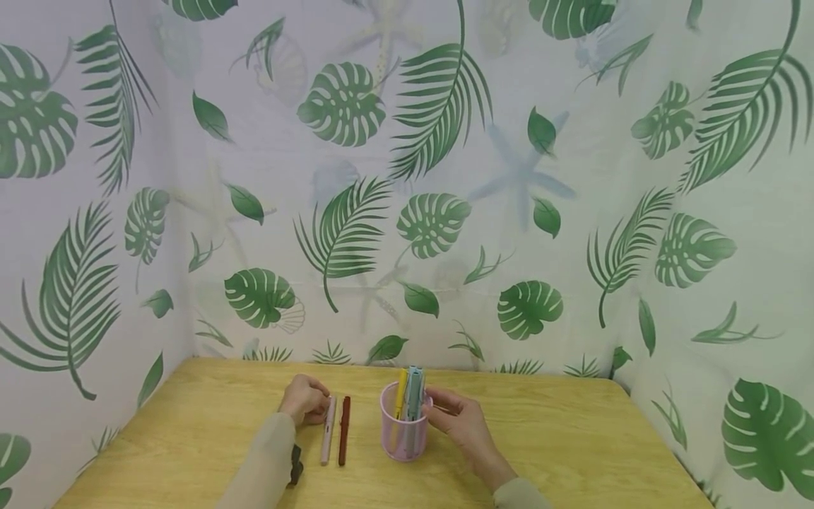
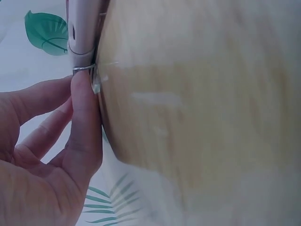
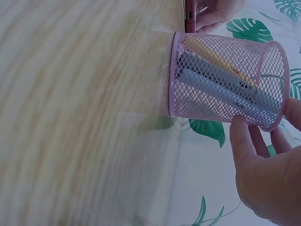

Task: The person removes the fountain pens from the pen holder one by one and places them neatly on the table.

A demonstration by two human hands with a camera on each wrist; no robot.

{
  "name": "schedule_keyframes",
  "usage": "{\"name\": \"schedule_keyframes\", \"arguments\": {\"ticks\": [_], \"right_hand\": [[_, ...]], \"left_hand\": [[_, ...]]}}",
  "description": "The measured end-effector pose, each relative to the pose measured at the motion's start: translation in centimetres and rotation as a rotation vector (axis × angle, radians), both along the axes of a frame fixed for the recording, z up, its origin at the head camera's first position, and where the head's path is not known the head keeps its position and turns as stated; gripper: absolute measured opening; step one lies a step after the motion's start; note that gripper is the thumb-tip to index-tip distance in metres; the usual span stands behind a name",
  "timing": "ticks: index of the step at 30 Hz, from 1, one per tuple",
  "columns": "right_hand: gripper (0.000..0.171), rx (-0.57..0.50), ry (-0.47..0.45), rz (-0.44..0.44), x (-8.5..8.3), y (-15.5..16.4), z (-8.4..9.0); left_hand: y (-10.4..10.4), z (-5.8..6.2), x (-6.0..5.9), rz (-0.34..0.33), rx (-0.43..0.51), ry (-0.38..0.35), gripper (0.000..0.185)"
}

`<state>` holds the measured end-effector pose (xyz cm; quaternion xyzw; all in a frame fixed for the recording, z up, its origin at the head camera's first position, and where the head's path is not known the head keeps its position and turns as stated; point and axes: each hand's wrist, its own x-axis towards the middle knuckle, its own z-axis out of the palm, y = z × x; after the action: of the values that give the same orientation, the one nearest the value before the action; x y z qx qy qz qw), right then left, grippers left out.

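Note:
My left hand (image 1: 307,400) pinches the upper end of a pale pink pen (image 1: 328,431) between thumb and fingers. In the left wrist view, the fingertips meet the pen (image 2: 83,33) at a thin metal ring. Beside it lies a dark red pen (image 1: 344,431), nearly parallel. A pink mesh pen holder (image 1: 388,433) stands upright to the right, with a yellow pen (image 1: 401,394) and light blue and grey pens (image 1: 415,396) leaning inside. My right hand (image 1: 467,430) holds the holder's right side near the rim, its fingertips (image 3: 240,123) against the mesh.
The wood-grain table (image 1: 559,438) reaches back to a cloth wall (image 1: 458,311) printed with green leaves, which also closes off both sides. A black strap piece (image 1: 295,464) shows at the left wrist.

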<state>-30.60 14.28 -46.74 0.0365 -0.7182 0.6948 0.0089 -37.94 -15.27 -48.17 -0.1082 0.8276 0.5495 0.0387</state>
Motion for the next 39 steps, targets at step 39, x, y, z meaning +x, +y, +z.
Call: {"name": "schedule_keyframes", "arguments": {"ticks": [39], "right_hand": [[0.046,0.001,0.010,-0.005,0.2,0.1,-0.2]], "left_hand": [[4.3,3.1,2.3,-0.126,0.174,0.250,0.021]]}}
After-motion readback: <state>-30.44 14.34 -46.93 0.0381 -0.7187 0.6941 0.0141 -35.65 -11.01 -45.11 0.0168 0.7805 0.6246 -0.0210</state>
